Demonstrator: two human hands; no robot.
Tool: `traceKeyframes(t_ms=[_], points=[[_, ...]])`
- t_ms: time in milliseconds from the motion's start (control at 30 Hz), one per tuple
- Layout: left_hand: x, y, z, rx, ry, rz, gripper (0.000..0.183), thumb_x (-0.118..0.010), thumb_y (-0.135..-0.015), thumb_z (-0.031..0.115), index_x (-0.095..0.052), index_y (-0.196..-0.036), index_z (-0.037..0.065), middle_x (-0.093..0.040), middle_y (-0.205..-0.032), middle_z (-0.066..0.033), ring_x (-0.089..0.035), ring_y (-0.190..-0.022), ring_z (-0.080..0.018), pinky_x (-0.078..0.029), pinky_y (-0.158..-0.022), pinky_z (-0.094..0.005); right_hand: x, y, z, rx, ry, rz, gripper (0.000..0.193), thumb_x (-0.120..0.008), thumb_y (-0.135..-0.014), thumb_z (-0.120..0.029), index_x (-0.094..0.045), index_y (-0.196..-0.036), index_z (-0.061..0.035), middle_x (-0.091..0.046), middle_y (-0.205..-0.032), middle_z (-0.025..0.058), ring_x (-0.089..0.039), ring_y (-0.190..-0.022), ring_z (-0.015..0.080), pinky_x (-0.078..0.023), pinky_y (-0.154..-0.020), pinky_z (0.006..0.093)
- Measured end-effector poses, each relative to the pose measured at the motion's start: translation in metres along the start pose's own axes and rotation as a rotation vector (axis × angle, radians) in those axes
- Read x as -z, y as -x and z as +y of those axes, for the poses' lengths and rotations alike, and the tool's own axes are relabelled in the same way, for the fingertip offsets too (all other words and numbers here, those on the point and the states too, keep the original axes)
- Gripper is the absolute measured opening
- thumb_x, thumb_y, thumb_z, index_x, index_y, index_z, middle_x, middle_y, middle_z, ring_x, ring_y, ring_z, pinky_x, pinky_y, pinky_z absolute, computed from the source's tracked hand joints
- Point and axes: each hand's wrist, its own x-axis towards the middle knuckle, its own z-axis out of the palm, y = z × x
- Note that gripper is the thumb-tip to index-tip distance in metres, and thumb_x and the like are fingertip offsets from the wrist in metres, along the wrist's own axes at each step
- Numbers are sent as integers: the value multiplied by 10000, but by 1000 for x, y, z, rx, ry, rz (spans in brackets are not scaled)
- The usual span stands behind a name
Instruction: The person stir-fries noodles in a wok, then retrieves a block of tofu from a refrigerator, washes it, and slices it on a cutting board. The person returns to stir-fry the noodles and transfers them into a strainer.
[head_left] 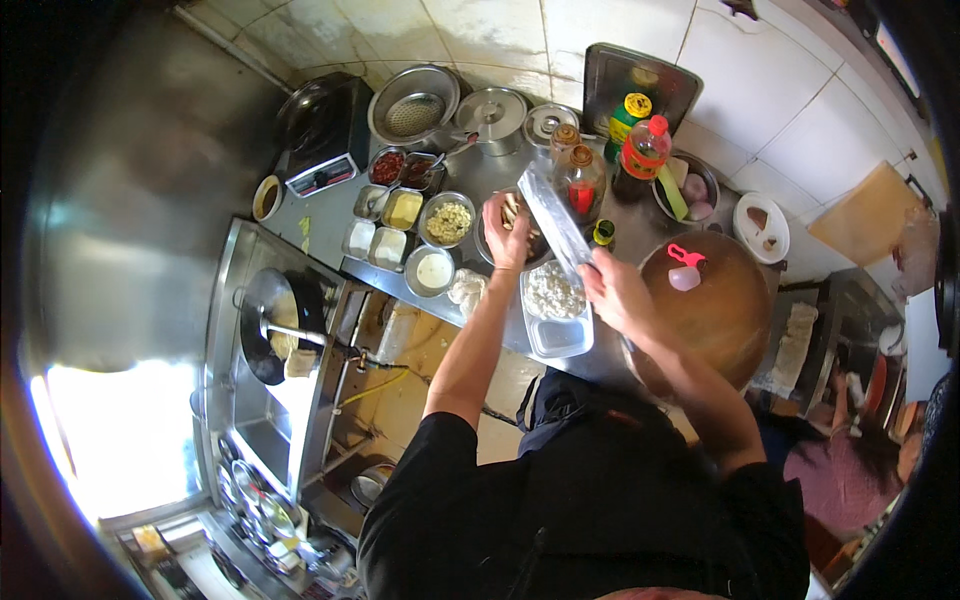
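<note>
My right hand (615, 290) grips the handle end of a cleaver (553, 220), its broad shiny blade slanting up and left over the counter. Beside the blade, my left hand (507, 238) curls around pale brown sliced pieces (512, 212) at a dark-looking bowl (535, 250). Blade and hand hide much of that bowl. Just nearer me sits a clear plastic tub (560, 338), with white crumbly-looking food (552, 292) in its far part. A round wooden chopping block (720, 320) lies to the right, bearing a pink peeler (686, 256) and a pale pink piece (684, 279).
Seasoning trays (403, 210) and a bowl of chopped garlic (447, 220) stand left of my hand. Bottles (645, 150) and jars (580, 185) rise behind the cleaver. A wok (268, 325) with a ladle is on the left stove. Another person (845, 470) is at lower right.
</note>
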Motion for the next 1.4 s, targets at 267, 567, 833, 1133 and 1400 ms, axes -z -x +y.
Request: traceKeyframes(t_ms=[267,567,833,1133,1400], points=[[33,-39,-65,125,-9,-124,131,-728,-896,87,-775,-995,16,-788,-964,-106,-738,-820,-173,-573,-762,-317,76,123,39,-411,104,327,179,-607,-1040,-180,-609,-961,-19,-634,-707,146,-655,-633,276,-499,-598,408],[63,-61,-38,-274,-801,-449,101,-720,-886,116,-793,-946,83,-677,-1124,-97,-636,-1095,-274,-532,-907,-420,67,255,139,-603,626,348,548,-645,-996,-85,-508,-1519,1,-657,-1188,213,-689,-1001,390,-557,-811,454],[47,-43,-60,-407,-1598,-776,182,-650,-905,196,-807,-955,120,-611,-1239,-88,-539,-1248,-297,-489,-1000,-448,51,284,198,-464,498,369,706,-689,-966,-67,-403,-1611,-75,-629,-1172,188,-652,-1002,392,-541,-821,446],[65,-31,-60,-295,-1735,-919,278,-604,-1000,256,-801,-1158,138,-648,-1280,-80,-555,-1243,-283,-471,-1005,-459,65,288,214,-432,427,379,682,-676,-963,-54,-409,-1590,-43,-598,-1182,182,-595,-1104,383,-507,-933,452],[71,-21,-49,-237,-1744,-946,301,-581,-1001,230,-761,-1184,75,-642,-1281,-139,-567,-1238,-326,-489,-1007,-487,64,282,201,-412,642,342,618,-612,-1001,-96,-407,-1578,-17,-558,-1281,195,-566,-1156,381,-483,-1000,479]])
